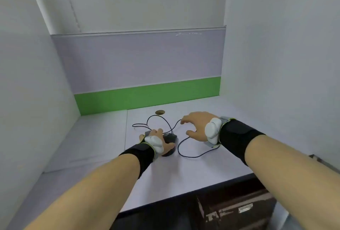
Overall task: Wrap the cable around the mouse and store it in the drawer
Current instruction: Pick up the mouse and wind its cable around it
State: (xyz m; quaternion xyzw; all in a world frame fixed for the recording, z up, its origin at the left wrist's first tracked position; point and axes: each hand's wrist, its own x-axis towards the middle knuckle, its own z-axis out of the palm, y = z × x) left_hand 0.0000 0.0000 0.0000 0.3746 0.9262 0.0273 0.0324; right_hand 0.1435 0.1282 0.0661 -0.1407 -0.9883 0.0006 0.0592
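We see the black computer mouse (170,138) lying on the pale grey desk (193,171), mostly covered by our left hand (156,140), which rests on top of it with fingers and thumb closed around its body. Only its right side and near end show past the hand, so we cannot tell which way it points; its long axis seems to run roughly away from us.

The thin black cable (191,156) leaves the mouse and lies loose on the desk, unwound: some loops curl behind the mouse toward the round cable hole (159,112) in the desk, and another sweeps to the right and nearer us. Our right hand (197,126) is just right of the mouse, fingers spread and curved, apart, above the cable; whether the fingertips touch it we cannot tell.

Both wrists carry black wrist straps (237,136) with white sensor pods (213,130). Behind the desk stands a grey partition with a green band (147,95). Below the desk's near edge sits a dark brown drawer unit (235,209).
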